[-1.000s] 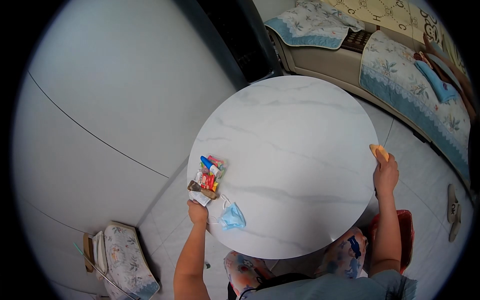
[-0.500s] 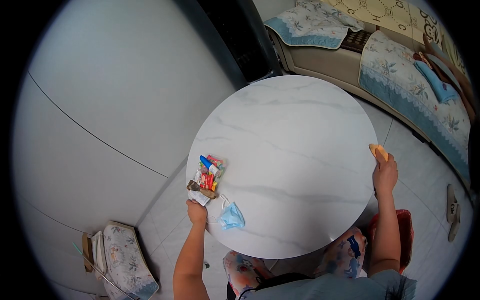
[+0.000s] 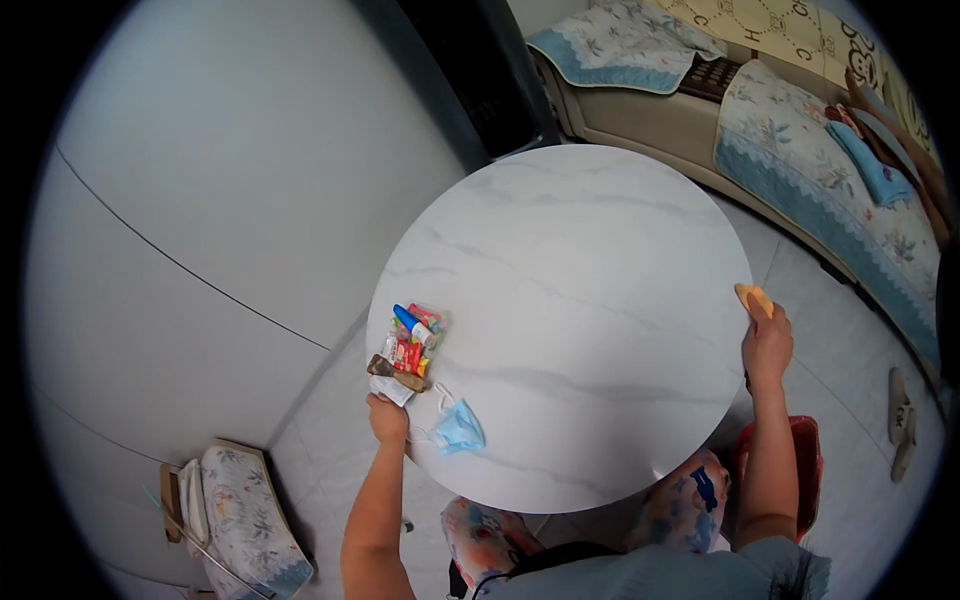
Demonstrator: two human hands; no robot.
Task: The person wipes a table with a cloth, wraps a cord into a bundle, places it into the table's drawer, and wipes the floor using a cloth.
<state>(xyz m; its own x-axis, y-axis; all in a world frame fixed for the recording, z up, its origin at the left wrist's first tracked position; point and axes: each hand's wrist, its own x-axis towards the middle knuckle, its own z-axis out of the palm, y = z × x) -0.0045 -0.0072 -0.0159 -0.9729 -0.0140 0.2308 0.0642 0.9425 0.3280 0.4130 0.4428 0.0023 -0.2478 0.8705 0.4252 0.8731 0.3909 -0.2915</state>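
Observation:
A round white marbled table [image 3: 570, 260] stands before me. At its left rim my left hand [image 3: 387, 418] is closed on the edge, with part of the fingers hidden. Just above that hand lie a white packet [image 3: 392, 390], a brown object [image 3: 397, 374] of unclear kind, and a clear tray of small colourful packs [image 3: 407, 354] with a blue-and-white tube [image 3: 413, 325] on top. A light blue face mask [image 3: 458, 430] lies to the right of this hand. My right hand [image 3: 768, 348] is closed around an orange-yellow cloth [image 3: 756, 299] at the right rim.
A red bin [image 3: 808, 480] stands on the floor below my right arm. Along the upper right runs a sofa [image 3: 630, 125] with floral covers, where another person's legs [image 3: 925, 185] show. Slippers [image 3: 901, 425] lie at right. A covered seat [image 3: 250, 515] is at lower left.
The whole view has shifted slightly, so the table and both hands sit a little higher and further left. Both hands keep their places at the rim.

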